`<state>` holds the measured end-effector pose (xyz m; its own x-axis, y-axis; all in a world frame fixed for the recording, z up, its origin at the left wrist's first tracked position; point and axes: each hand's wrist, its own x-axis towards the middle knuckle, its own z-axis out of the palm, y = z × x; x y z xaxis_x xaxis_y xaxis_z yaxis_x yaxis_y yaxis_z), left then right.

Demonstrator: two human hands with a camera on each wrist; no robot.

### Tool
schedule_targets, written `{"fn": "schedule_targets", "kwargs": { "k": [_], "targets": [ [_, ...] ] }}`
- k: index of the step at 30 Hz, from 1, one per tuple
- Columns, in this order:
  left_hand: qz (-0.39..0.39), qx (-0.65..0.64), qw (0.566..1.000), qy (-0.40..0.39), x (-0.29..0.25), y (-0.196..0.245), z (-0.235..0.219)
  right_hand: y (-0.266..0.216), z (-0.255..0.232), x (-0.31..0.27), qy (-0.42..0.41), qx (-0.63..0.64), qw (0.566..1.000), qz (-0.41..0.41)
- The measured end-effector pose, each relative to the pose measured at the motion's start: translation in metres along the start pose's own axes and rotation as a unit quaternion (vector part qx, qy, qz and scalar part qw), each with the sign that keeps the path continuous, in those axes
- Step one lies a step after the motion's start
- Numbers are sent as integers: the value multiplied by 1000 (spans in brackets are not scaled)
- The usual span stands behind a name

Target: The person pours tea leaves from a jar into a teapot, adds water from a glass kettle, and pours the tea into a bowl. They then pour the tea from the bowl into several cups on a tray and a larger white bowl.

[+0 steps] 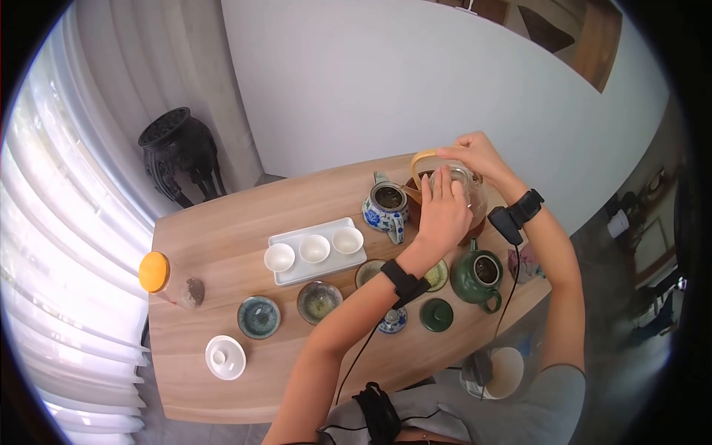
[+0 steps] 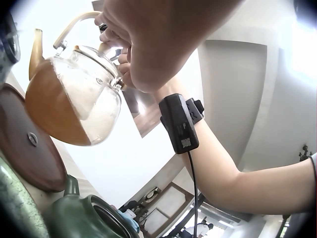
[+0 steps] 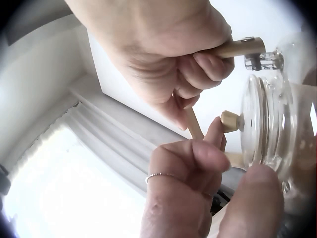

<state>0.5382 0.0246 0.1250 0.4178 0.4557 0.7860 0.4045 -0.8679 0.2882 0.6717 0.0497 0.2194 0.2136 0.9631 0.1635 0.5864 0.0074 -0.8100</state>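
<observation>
A glass teapot (image 2: pixel 106 111) of amber tea is tilted, its spout (image 2: pixel 36 54) toward the mouth of a blue-and-white teapot (image 1: pixel 377 219). My right hand (image 1: pixel 478 159) grips its pale arched handle (image 1: pixel 423 157) from above. Over the glass lid (image 3: pixel 251 119) lies my left hand (image 1: pixel 445 211), with fingers extended. Seen from the right wrist, a left fingertip touches the lid's gold knob (image 3: pixel 229 121) and another finger is at the rim. Below the glass pot is a dark brown round tray (image 2: pixel 34 144).
Near my forearms stand a lidless green teapot (image 1: pixel 469 278), its lid (image 1: pixel 437 315) and several glazed bowls. Three white cups sit on a pale tray (image 1: pixel 285 277). Farther left are a white lid (image 1: pixel 225 357) and a yellow-capped jar (image 1: pixel 154 272). Cords hang from both wrists.
</observation>
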Motion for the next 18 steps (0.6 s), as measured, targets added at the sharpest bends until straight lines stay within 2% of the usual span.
{"fn": "schedule_targets", "kwargs": {
  "k": [5,7,14,18],
  "targets": [
    [-11,-12,1000,5,0,-7,4,-9,6,9,-16,-52,999,4],
    [-15,-14,1000,10,1,-8,5,-9,9,14,-21,-82,996,-23],
    [-29,-52,998,12,5,-5,0,-26,7,12,-25,-113,993,-19],
    [-36,-71,997,13,7,-3,-2,-26,0,17,-59,-158,985,-24]
  ]
}}
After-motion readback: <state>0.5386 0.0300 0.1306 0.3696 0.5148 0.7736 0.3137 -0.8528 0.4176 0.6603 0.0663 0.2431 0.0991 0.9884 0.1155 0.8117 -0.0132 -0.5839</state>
